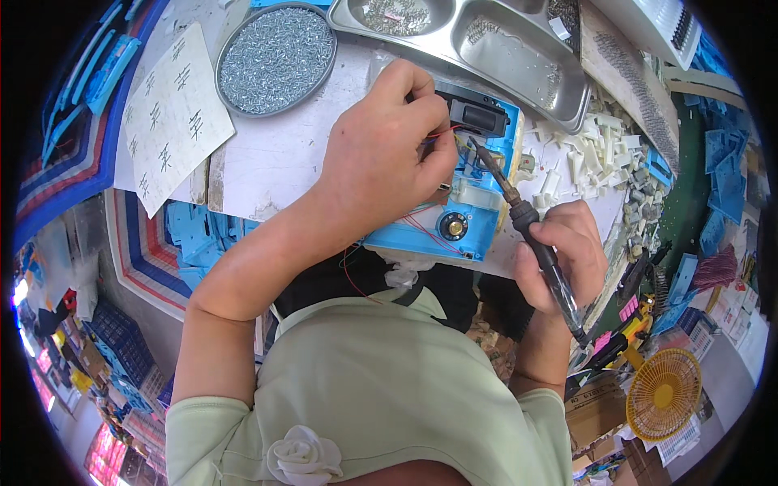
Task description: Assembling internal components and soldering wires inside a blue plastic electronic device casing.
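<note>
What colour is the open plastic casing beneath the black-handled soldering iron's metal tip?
Bright blue; the open plastic casing shows best in the head view.

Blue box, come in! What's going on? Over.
Right hand gripping iron, tip end over blue box. Box open, insides showing. Left hand blocking some of it.
</note>
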A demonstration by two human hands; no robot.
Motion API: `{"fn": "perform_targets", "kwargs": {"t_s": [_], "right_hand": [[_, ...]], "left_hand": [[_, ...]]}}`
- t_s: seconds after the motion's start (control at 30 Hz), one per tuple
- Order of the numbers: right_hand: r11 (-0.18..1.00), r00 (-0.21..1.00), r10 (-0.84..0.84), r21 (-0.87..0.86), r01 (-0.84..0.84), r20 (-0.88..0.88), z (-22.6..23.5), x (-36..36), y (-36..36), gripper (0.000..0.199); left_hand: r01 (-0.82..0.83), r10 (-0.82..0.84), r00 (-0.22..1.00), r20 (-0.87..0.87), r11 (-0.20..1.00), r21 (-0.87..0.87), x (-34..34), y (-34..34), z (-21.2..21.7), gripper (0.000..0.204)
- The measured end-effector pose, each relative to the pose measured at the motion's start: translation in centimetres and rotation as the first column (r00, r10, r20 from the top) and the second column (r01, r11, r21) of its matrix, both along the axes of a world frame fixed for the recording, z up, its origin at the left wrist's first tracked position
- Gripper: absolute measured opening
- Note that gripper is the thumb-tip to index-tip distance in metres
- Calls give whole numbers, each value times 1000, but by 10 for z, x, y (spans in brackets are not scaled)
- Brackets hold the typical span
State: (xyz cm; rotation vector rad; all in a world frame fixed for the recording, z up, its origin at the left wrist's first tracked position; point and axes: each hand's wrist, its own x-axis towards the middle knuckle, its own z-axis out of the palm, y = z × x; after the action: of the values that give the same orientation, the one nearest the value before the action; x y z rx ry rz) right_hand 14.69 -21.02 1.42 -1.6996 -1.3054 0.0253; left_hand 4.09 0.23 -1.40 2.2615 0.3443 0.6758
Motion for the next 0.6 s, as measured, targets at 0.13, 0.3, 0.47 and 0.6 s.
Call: {"fn": "perform_targets", "kwargs": {"t_s": [0.13, 0.3, 0.47, 0.6], "right_hand": [[1000, 1000, 5, -1, -5, -21, -3, 2, 2, 29], [1000, 1000, -3, -6, 3, -19, -5, 3, 7, 28], [1000, 1000, 2, -12, -2, -15, -7, 4, 9, 29], [1000, 1000, 11, 10, -11, -10, -8, 5, 11, 30]], "left_hand": [[5, -5, 1000, -11, 1000, 6, -1, -1, 0, 11], [2, -2, 1000, -11, 1000, 6, -1, 0, -1, 11], [-5, 5, 1000, 4, 1000, 7, 0, 0, -1, 10], [-4, 4, 1000, 3, 1000, -6, -1, 0, -1, 11]]}}
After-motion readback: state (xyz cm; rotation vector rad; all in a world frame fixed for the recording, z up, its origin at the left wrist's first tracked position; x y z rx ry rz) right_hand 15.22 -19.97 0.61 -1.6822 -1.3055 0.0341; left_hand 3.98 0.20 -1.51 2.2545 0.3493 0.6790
